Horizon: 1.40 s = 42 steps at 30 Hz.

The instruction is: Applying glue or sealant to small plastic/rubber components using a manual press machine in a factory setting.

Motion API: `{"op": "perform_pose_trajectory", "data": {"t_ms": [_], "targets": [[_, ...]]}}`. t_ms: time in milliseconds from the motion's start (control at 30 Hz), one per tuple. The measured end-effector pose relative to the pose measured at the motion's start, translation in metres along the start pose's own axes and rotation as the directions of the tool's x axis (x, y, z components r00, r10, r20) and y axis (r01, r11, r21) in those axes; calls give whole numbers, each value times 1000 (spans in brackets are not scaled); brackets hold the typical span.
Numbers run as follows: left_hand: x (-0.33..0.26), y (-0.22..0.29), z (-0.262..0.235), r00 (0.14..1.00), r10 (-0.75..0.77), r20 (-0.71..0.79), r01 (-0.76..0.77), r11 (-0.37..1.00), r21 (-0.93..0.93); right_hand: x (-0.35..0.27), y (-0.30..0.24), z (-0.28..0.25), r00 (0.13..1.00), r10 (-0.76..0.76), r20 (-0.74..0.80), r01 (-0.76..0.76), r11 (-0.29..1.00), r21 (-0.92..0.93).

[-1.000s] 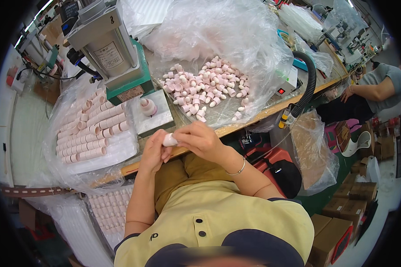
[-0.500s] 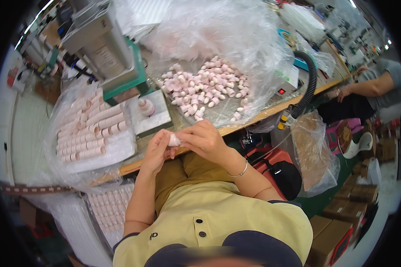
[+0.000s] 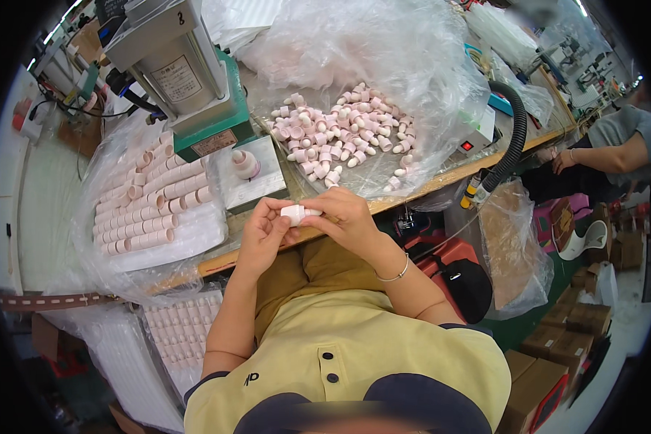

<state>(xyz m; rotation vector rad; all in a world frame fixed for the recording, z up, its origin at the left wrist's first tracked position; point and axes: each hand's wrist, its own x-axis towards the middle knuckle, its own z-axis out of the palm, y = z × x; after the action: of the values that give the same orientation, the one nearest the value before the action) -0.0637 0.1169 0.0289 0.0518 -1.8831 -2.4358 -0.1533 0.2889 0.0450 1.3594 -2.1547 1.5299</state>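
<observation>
In front of my waist, at the table's edge, a small white plastic part (image 3: 294, 213) with a narrower pinkish end lies sideways between my hands. The fingers and thumb of my left hand (image 3: 262, 230) close around its wide white body. My right hand (image 3: 349, 219) pinches the narrow end between thumb and fingertips. Just beyond, one pale pink part with a white tip (image 3: 245, 165) stands upright on a grey metal block (image 3: 257, 189). A loose pile of pink caps with white tips (image 3: 340, 141) is heaped on clear plastic, past my right hand.
A green-based press (image 3: 217, 134) rises behind the metal block. Pink sleeves (image 3: 155, 210) lie in rows at left. A tray of parts (image 3: 184, 329) sits below the table. At right are a black hose (image 3: 515, 126), a red-lit box (image 3: 477, 137) and another person's arm (image 3: 615, 155).
The white part is turned so more of its body and narrow end show. My right fingers have shifted along its narrow end. The whole view has moved slightly.
</observation>
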Motion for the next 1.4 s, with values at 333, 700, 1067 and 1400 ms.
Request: {"op": "perform_pose_trajectory", "data": {"t_ms": [333, 700, 1067, 1400], "targets": [[4, -6, 5, 987, -11, -158, 16, 999, 33, 8, -18, -1, 999, 6, -33, -7, 999, -37], [9, -2, 14, 990, -125, -66, 116, 986, -121, -4, 3, -5, 989, -145, -7, 142, 978, -156], [9, -7, 12, 981, -191, -15, 188, 974, -123, -8, -4, -11, 941, -336, -26, 318, 911, -261], [-8, 3, 12, 995, 34, -98, -28, 997, 66, -10, 3, 5, 999, 23, -22, -22, 998, 55]]}}
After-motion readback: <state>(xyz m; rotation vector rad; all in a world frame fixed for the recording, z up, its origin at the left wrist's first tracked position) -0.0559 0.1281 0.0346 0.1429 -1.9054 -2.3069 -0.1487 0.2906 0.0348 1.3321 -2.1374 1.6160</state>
